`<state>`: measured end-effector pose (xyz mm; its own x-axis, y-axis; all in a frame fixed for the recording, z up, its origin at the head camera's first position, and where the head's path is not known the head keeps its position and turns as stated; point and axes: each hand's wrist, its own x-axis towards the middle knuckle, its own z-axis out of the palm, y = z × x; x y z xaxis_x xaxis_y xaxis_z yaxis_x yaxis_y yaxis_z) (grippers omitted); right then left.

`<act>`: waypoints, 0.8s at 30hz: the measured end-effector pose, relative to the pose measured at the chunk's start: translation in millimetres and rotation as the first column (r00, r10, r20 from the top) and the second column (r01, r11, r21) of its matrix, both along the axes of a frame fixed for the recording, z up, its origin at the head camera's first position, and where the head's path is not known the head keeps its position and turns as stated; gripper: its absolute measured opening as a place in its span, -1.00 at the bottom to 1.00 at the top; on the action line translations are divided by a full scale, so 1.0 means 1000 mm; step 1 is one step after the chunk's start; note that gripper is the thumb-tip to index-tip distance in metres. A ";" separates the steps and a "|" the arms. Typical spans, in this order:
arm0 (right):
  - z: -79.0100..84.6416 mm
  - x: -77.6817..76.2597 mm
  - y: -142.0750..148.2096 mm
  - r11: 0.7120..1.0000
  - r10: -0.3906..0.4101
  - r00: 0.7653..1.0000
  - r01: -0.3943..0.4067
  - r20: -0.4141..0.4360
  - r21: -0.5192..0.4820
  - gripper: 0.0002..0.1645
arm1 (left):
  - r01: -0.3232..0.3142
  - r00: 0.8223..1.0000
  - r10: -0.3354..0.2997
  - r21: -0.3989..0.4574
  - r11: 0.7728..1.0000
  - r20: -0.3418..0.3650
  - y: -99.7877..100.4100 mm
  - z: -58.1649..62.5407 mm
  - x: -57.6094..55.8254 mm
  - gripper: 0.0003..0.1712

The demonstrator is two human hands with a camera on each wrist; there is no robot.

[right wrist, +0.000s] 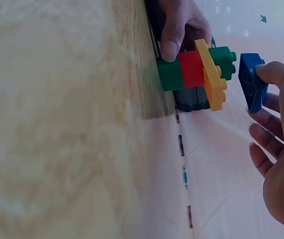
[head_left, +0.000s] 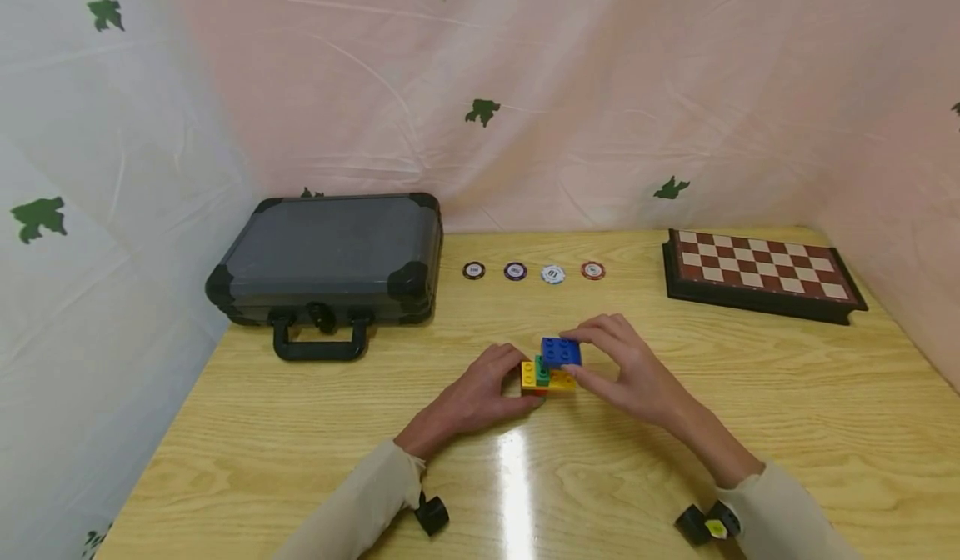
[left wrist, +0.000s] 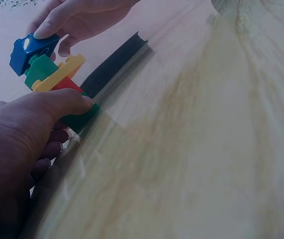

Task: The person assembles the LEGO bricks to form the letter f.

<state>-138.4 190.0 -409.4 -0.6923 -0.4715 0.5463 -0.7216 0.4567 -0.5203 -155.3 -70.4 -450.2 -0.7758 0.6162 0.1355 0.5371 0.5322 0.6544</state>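
Observation:
A small tower of toy building blocks stands on the table. From the bottom come a green block (right wrist: 170, 75), a red block (right wrist: 191, 68), a wide yellow plate (right wrist: 211, 79) and a smaller green block (right wrist: 221, 62). My left hand (head_left: 483, 389) grips the tower low down, its thumb against the bottom green block. Between the thumb and fingers of my right hand (head_left: 637, 377) is a blue block (head_left: 561, 352), pinched by its edges with studs upward. It hovers just over the upper green block, and a narrow gap shows between them in the right wrist view.
At the back left of the wooden table (head_left: 637, 477) lies a grey case (head_left: 330, 247) with a black handle. Several poker chips (head_left: 515, 271) form a row behind the hands. A checkered game board (head_left: 761, 267) sits at the back right, before a cloth backdrop.

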 end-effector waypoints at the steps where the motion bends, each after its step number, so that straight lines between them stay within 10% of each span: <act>1: 0.000 0.000 0.000 1.000 0.000 1.000 0.000 0.000 0.001 -0.46 | 0.000 1.000 0.000 0.000 1.000 0.003 0.000 0.000 0.000 -0.59; 24: 0.000 0.001 -0.002 0.997 0.070 0.997 -0.070 -0.013 0.019 -0.46 | 0.009 1.000 -0.009 -0.003 1.000 -0.015 0.000 -0.002 -0.001 -0.56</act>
